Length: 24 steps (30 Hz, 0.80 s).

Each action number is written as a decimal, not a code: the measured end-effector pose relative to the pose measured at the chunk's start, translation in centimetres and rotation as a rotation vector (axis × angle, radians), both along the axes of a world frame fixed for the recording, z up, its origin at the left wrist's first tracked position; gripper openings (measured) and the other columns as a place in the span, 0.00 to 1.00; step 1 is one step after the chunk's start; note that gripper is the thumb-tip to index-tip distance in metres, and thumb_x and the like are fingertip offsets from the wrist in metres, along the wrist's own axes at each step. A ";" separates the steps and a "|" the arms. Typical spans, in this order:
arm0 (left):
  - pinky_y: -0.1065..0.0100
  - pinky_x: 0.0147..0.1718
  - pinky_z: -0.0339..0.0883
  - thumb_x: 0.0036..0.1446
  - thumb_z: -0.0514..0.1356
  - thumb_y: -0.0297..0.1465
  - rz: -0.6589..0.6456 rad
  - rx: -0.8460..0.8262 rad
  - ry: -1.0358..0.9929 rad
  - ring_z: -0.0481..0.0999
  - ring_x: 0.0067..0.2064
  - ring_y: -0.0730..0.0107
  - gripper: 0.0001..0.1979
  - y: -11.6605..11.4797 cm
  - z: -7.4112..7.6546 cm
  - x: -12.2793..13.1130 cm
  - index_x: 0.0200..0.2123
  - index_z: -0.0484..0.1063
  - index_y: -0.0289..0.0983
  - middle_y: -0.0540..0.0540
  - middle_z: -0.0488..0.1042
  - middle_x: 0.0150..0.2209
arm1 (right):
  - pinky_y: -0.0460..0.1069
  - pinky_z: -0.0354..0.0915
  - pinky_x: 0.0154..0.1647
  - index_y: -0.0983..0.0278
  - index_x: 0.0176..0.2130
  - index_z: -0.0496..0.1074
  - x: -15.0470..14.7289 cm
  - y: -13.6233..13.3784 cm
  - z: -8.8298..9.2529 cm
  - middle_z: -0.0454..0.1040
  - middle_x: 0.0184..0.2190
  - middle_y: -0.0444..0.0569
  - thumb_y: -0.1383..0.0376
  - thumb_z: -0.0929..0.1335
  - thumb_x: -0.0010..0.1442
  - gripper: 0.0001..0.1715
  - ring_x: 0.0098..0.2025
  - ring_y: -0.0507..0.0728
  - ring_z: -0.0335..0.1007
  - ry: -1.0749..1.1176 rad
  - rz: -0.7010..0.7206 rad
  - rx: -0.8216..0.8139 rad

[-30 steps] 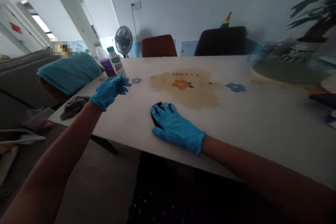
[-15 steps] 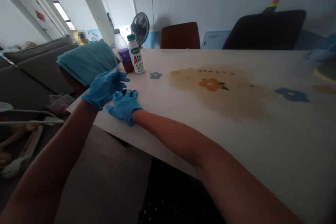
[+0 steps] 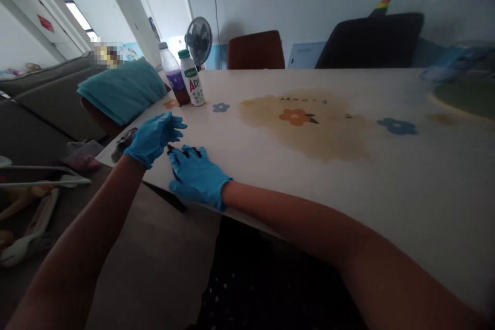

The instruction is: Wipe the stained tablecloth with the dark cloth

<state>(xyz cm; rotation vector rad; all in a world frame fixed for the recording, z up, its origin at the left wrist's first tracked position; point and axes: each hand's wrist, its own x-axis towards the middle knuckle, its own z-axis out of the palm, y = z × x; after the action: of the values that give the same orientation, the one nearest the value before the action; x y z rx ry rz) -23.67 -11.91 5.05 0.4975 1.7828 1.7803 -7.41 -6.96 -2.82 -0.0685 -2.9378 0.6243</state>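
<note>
My left hand [image 3: 152, 136] wears a blue glove and is held over the table's left end, fingers stretched out with nothing in them. Beside its wrist lies a crumpled dark, partly shiny thing [image 3: 122, 145], half hidden by the glove. My right hand [image 3: 197, 174], also in a blue glove, presses down on the white tabletop [image 3: 247, 185] near its front edge. Under its fingers is a dark thing [image 3: 170, 149], cloth-like, which shows only at the fingertips and beside the thumb; most of it is covered.
A bottle with a purple label [image 3: 176, 80] and a white bottle with a green cap [image 3: 193, 82] stand at the far left of the table. Behind them is a fan [image 3: 199, 38]. A teal cloth [image 3: 124, 90] drapes a chair. More chairs [image 3: 255, 50] line the far side.
My right hand has slid toward the table's front edge with the dark thing under it. The left hand has shifted slightly down, and the crumpled thing beside it has come into sight.
</note>
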 end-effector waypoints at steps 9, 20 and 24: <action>0.67 0.34 0.69 0.94 0.54 0.24 -0.100 0.035 -0.037 0.80 0.28 0.69 0.19 2.6 -0.1 4.5 0.53 0.84 0.27 0.43 0.88 0.33 | 0.81 0.48 0.99 0.59 0.99 0.52 24.0 5.3 -1.5 0.52 0.98 0.58 0.44 0.65 0.89 0.54 0.99 0.81 0.47 -0.081 -0.214 0.057; 0.70 0.34 0.72 0.94 0.53 0.27 0.136 0.181 -0.207 0.78 0.30 0.71 0.19 3.4 -1.4 2.3 0.47 0.79 0.35 0.48 0.86 0.32 | 0.85 0.53 0.95 0.33 0.97 0.32 43.6 8.7 -6.6 0.38 0.99 0.38 0.41 0.63 0.91 0.54 0.98 0.82 0.42 -0.096 -0.517 0.194; 0.72 0.35 0.72 0.95 0.51 0.27 0.217 0.272 -0.307 0.77 0.32 0.72 0.20 3.1 -2.1 0.8 0.47 0.78 0.36 0.53 0.84 0.31 | 0.83 0.50 0.98 0.35 0.98 0.45 38.7 8.9 -5.0 0.46 0.99 0.39 0.39 0.65 0.88 0.52 0.99 0.80 0.40 -0.096 -0.489 0.125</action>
<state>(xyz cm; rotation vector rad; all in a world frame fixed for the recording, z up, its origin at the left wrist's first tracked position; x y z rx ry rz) -22.84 -8.81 2.95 0.1243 1.4353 2.1335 31.28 1.93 -7.80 -0.7929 -2.8681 0.3688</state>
